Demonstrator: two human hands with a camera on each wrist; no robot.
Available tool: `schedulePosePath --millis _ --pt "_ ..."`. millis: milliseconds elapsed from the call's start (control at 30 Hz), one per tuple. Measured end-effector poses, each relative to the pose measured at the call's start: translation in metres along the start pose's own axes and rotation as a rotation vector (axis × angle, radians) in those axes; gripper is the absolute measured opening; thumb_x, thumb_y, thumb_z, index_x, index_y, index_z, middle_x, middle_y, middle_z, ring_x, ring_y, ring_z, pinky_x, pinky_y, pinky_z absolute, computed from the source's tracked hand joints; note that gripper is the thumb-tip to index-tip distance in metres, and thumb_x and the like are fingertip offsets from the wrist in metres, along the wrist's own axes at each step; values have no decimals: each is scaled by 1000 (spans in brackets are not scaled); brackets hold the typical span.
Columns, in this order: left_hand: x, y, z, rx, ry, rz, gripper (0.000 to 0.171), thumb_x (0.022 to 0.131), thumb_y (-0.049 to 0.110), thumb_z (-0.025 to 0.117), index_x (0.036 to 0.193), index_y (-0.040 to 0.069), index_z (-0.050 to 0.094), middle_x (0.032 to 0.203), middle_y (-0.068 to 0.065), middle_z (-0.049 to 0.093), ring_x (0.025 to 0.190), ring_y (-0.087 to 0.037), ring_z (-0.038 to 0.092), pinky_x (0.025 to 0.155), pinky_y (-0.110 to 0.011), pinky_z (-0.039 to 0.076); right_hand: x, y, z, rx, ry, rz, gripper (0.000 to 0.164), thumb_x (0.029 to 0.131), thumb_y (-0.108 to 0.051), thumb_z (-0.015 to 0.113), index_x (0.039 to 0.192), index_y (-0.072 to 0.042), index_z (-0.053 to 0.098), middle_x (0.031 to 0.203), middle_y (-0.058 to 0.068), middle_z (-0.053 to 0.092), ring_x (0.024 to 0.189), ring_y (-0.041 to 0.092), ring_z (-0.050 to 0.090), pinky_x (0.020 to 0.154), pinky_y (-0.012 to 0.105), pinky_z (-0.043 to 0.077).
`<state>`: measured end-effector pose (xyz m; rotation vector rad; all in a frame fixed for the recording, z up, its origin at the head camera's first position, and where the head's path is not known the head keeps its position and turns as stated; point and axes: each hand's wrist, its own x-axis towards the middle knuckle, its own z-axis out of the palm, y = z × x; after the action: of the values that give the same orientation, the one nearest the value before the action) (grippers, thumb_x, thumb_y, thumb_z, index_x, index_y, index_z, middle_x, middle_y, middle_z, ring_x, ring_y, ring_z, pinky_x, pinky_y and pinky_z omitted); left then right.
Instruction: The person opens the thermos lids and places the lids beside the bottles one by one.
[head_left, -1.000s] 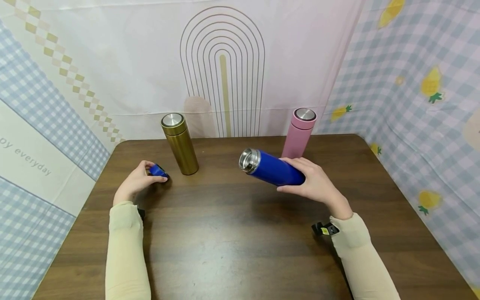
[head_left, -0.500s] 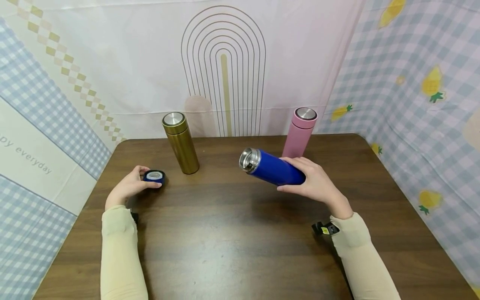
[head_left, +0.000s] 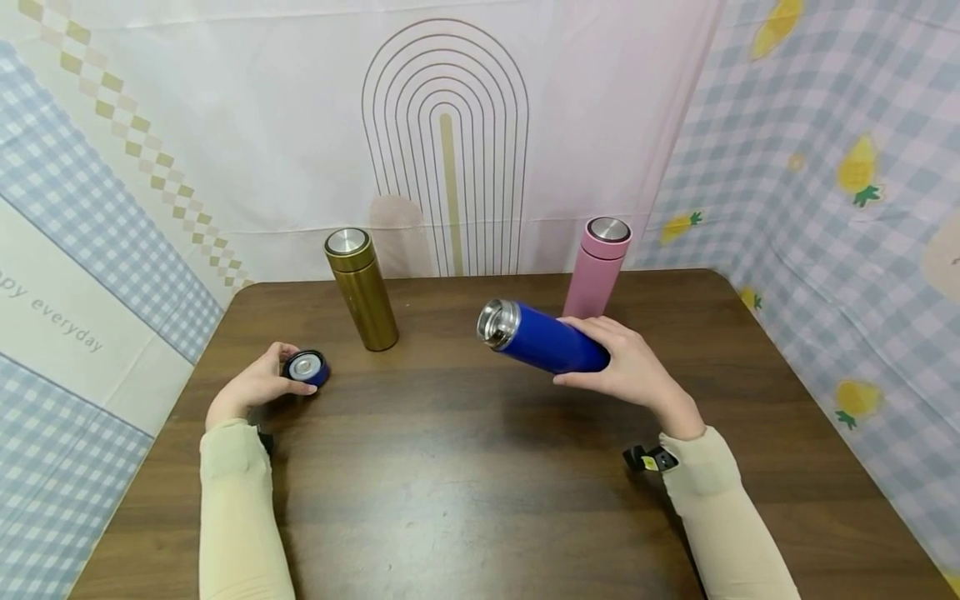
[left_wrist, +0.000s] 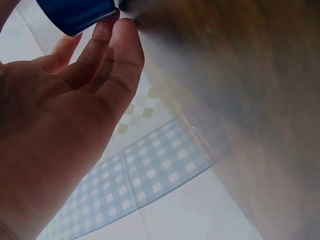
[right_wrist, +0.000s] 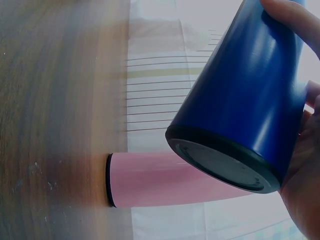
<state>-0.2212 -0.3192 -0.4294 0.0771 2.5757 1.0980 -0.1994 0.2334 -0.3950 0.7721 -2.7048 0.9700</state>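
Observation:
In the head view my left hand (head_left: 258, 385) pinches a blue bottle lid (head_left: 307, 368) between thumb and fingers. The lid's pale inner side and black rim face up toward the head camera; whether it touches the table I cannot tell. The left wrist view catches the lid's blue side (left_wrist: 82, 15) at my fingertips. My right hand (head_left: 630, 362) grips the lower part of a blue thermos bottle (head_left: 558, 340). Held above the table, it leans with its uncovered steel mouth (head_left: 498, 322) pointing left. Its dark base (right_wrist: 222, 162) shows in the right wrist view.
A gold thermos (head_left: 363, 296) stands upright with its lid on, just right of and behind the blue lid. Behind the blue bottle stands a capped pink thermos (head_left: 596, 275). The wooden table (head_left: 435, 467) meets a fabric backdrop (head_left: 292, 150) at the back.
My left hand has moved slightly left and toward me. The lid in it has turned over, so its inner side now shows. My right hand and the blue bottle have stayed nearly still.

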Motion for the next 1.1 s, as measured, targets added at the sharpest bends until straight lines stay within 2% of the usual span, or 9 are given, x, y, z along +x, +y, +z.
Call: schedulePosePath --millis 333,533,700,833,933,1100 --pt "0 -1 2 15 12 24 88 85 17 80 143 -17 22 144 -40 32 133 -53 33 110 -63 28 0 -1 1 0 -3 1 77 72 -52 89 139 -31 59 128 2 63 116 25 56 93 59 49" --pt "-2 0 2 23 11 14 90 86 20 79 146 -15 21 147 -39 29 135 -52 32 109 -63 28 1 -2 -4 18 22 -4 77 73 -45 90 141 -27 58 129 6 63 117 28 56 94 60 48" --pt "-4 1 2 21 6 -5 89 88 22 78 147 -14 21 146 -38 31 134 -53 33 108 -63 30 -2 2 -12 51 63 30 78 75 -38 90 143 -22 56 131 11 62 117 33 55 93 63 46" --pt "-5 2 1 22 2 -11 89 89 22 77 147 -13 21 145 -38 33 133 -52 34 107 -62 32 -6 7 -21 74 138 45 78 72 -30 92 142 -17 58 129 13 63 115 34 56 92 61 44" --pt "-5 2 1 18 0 -6 88 89 22 77 147 -14 21 143 -38 34 131 -51 36 107 -62 33 -9 11 -30 118 192 73 78 71 -22 93 141 -16 59 131 13 63 117 33 57 94 56 44" --pt "-5 2 1 5 -5 4 89 88 22 77 146 -15 21 141 -40 36 129 -51 39 106 -62 33 -15 14 -49 164 258 153 80 73 -15 92 144 -21 57 136 9 62 116 19 57 92 31 45"
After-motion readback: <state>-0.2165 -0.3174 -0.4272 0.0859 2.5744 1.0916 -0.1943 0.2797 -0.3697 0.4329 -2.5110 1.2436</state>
